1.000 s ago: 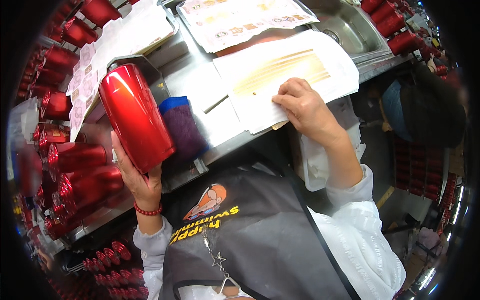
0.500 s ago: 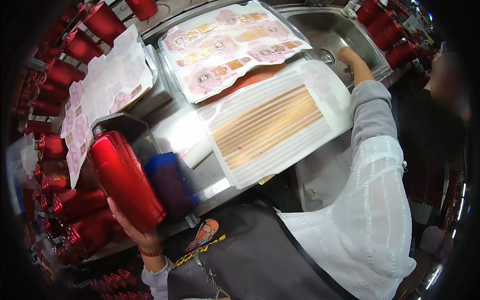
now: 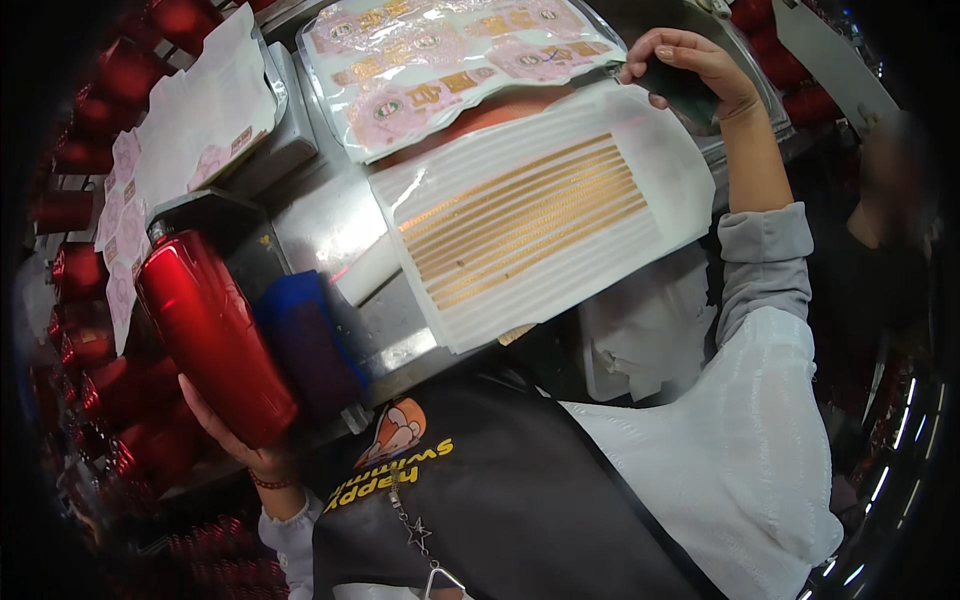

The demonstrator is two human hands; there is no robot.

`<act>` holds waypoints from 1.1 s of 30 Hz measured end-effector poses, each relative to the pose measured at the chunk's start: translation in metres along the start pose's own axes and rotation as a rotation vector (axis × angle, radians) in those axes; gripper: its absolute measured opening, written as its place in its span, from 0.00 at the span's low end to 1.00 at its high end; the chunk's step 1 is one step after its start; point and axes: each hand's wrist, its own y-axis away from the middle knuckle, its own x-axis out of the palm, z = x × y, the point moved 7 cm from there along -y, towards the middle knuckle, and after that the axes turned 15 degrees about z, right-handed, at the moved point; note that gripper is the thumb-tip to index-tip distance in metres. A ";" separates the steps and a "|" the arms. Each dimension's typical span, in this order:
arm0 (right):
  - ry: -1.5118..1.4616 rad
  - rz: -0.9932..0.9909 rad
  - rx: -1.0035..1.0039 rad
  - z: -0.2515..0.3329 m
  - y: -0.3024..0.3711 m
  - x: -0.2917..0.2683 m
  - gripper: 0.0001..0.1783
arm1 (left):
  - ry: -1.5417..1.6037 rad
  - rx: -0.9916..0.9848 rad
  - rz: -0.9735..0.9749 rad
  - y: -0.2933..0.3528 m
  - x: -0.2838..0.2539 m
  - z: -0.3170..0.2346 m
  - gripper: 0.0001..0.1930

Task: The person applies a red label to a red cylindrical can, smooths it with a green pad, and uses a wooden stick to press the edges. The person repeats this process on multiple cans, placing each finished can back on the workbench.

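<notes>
A large glossy red bottle (image 3: 215, 335) leans across the left side, its narrow neck toward the far left. My left hand (image 3: 225, 425) is closed around its lower end, with the fingertips along its left side and the rest hidden. Over the near edge of the sink (image 3: 775, 105) is my right hand (image 3: 690, 65), its fingers curled. A dark shape lies under the palm; I cannot make out what it is. Below that hand lies a sheet of gold strips (image 3: 530, 220) on white backing. Beyond is a clear-covered sheet of pink and gold labels (image 3: 430, 90).
A blue and dark purple pad (image 3: 310, 340) sits beside the bottle on the metal counter (image 3: 325, 215). Another label sheet (image 3: 205, 100) lies at the far left. Several red bottles (image 3: 110, 380) crowd the left. A person's hand (image 3: 865, 225) and a pale panel (image 3: 830, 60) appear at right.
My right hand has risen out of the sink and moved left to the label sheets' edge. The left hand keeps hold of the red bottle. The whole view has shifted slightly; a pale panel has appeared at right.
</notes>
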 end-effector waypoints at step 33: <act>0.574 -0.232 1.169 -0.166 0.034 -0.117 0.14 | 0.066 -0.025 -0.019 0.010 -0.001 0.011 0.48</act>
